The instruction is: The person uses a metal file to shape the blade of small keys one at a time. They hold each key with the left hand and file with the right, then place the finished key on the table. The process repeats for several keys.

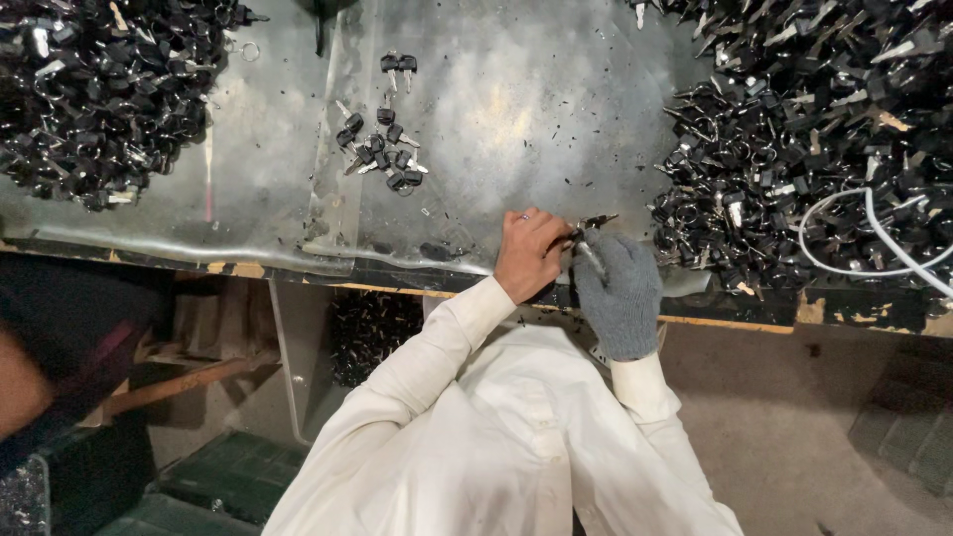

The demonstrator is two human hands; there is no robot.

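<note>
Together at the near edge of the metal-topped workbench [556,89], bare left hand [531,253] and grey-gloved right hand [620,293] pinch one black-headed key [594,224], just beside the big key heap [794,149].

Bare left hand [531,253] and grey knit-gloved right hand [620,293] meet at the near edge of the scuffed sheet-metal table [516,109], both pinching a small black-headed metal key [593,224]. Large heaps of black-headed keys sit far left [94,89] and right [804,129]. Small cluster of similar keys [382,149] in the middle. White cable [874,233] loops over the right heap.
</note>
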